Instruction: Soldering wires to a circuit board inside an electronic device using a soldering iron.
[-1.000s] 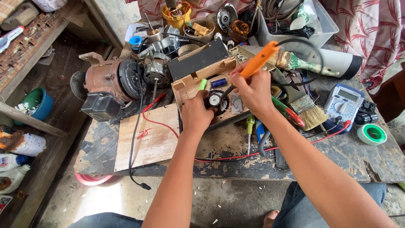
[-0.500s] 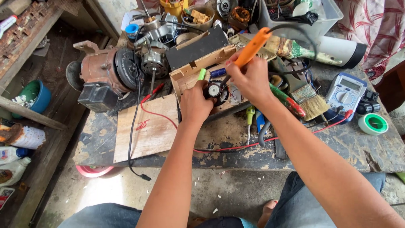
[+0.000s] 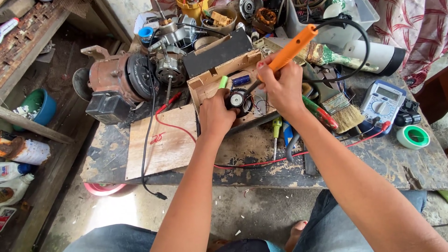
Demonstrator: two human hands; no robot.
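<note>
Now, line by line:
Left hand (image 3: 215,116): closed around a small round black motor (image 3: 238,100), at the middle of the workbench (image 3: 373,163).
Right hand (image 3: 282,86): gripping an orange-handled soldering iron (image 3: 295,46), just at 3 o'clock of the motor.
Iron's axis: runs slantwise, handle end toward 1 o'clock, tip toward 7 o'clock, down at the motor; whether it touches, cannot tell.
Wooden box (image 3: 224,77): open, holding a blue cylinder (image 3: 241,80), wires and the motor's far side.
Yellow tub (image 3: 192,7): at 12 o'clock, holding metal parts.
Clear bin (image 3: 359,18): at 1 o'clock, contents unclear.
Multimeter (image 3: 381,103): at 3 o'clock, beside a paintbrush (image 3: 343,109).
</note>
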